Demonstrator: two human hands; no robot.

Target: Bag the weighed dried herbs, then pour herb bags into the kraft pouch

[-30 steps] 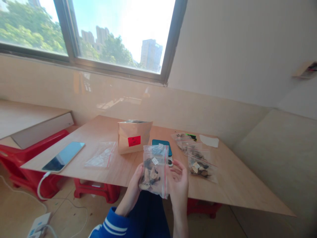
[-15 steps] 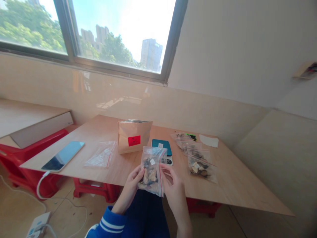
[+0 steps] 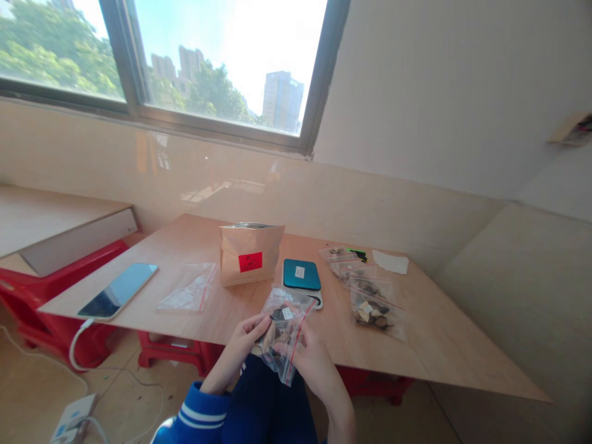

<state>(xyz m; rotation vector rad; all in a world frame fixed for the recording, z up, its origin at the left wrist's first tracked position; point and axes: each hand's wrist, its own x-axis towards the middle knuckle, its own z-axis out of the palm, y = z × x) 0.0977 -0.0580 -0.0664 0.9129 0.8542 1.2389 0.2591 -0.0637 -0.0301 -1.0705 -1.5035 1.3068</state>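
Zip bag [image 3: 283, 345] of dried pieces [image 3: 277, 330] dropped lower, long axis diagonal, pinched by fingers [image 3: 261, 324] of left hand [image 3: 234, 354] and right hand [image 3: 317, 370].

Glossy clear plastic zip bag [image 3: 283, 338]; matt brown kraft-paper pouch [image 3: 250, 279] with silvery lining; smooth pale wooden tabletop [image 3: 398, 345]; shiny red plastic stool [image 3: 171, 353] beneath.

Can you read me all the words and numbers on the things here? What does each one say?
Red sticker on the brown paper bag: dark marks, too small to read.
White label on the teal pad: too small to read.
White tag on the zip bag between the left hand and right hand: too blurred to read.
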